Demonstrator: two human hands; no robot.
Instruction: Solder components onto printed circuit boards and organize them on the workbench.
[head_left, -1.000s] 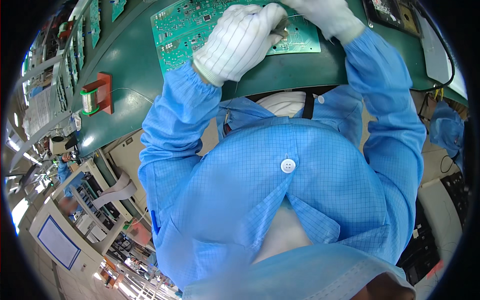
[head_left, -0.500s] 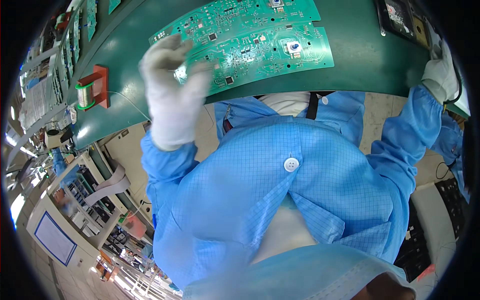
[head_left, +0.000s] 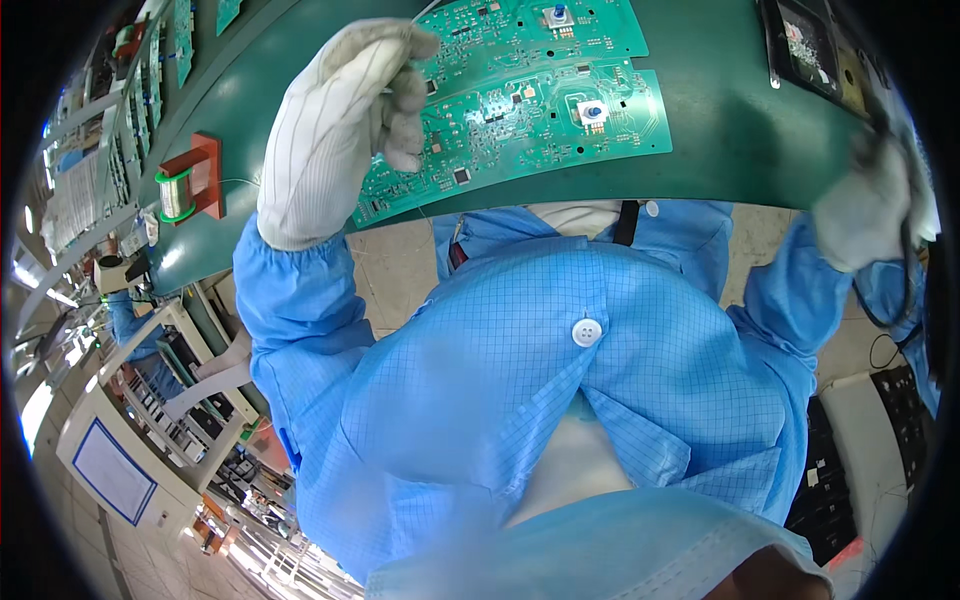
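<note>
Two green circuit boards lie one behind the other: a front board and a back board, each with a blue-shafted knob part. My left hand, in a white striped glove, hovers over their left ends with its fingers curled into a pinch. Thin solder wire sticks out past its fingertips, and a strand runs toward this hand from a spool on a red holder. At the far right my gloved right hand is smeared by motion, a black cable beside it; its grip is unreadable.
A dark tray-like stand with whitish scraps sits at the back right of the green bench mat. More boards stand upright at the far left. The bench's near edge runs just before my body.
My left hand has shifted left and turned, its fingers now curled over the boards' left ends. My right hand has come down and slightly inward from the right edge.
</note>
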